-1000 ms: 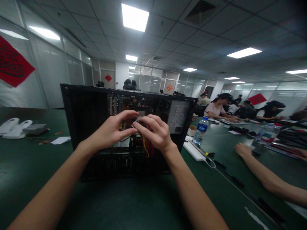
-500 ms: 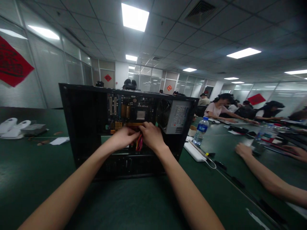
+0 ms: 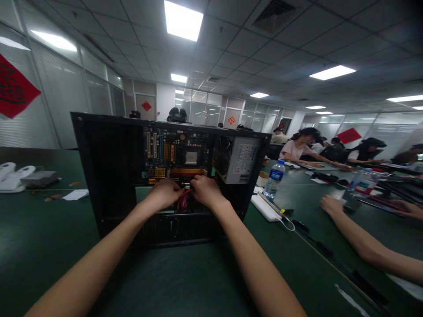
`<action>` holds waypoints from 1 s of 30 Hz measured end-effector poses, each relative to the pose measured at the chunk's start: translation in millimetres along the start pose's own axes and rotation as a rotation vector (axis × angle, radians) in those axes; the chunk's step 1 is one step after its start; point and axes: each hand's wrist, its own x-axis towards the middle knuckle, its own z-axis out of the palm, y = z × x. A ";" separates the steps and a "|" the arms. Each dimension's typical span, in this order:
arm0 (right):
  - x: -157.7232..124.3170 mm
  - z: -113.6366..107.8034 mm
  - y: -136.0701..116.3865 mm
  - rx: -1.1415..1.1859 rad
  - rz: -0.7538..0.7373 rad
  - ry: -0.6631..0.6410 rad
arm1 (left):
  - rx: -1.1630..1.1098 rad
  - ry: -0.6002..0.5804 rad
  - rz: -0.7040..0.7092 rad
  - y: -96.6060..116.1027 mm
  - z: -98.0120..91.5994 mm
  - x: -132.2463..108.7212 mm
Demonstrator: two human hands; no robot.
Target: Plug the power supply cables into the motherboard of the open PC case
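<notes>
An open black computer case [image 3: 112, 119] stands on the green table, its inside facing me. In it are a motherboard [image 3: 191, 145] and, at the right, a silver power supply [image 3: 243, 160] with a fan. My left hand [image 3: 165, 193] has its fingers curled at the left of a bundle of red and dark cables [image 3: 183, 201], below the board. At the bundle's right side, my right hand [image 3: 206, 190] has its fingers bent around the cables. The fingertips of both hands are close together, and the cable ends are hidden.
Right of the case are a water bottle [image 3: 275, 178], a white power strip [image 3: 265, 207] and a cable. Another person's arm [image 3: 366, 242] rests at the right. A grey box [image 3: 39, 178] and paper [image 3: 76, 194] lie at the left.
Both hands have moved slightly down, away from the gold-coloured slots, and the cable bundle has shifted left with them. The view has turned a little.
</notes>
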 end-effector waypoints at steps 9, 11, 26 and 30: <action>-0.5 3.3 2.6 -0.005 -0.031 0.062 | 0.038 -0.054 -0.057 -0.9 -9.0 0.9; 0.3 5.2 3.3 -0.007 -0.027 0.065 | 0.072 -0.077 -0.089 -0.7 -11.0 1.6; -1.6 3.9 2.5 0.005 -0.017 0.015 | 0.216 -0.104 -0.133 2.6 -13.7 -0.1; -1.3 4.1 3.7 0.015 -0.021 0.023 | 0.234 -0.081 -0.122 3.4 -11.9 -0.3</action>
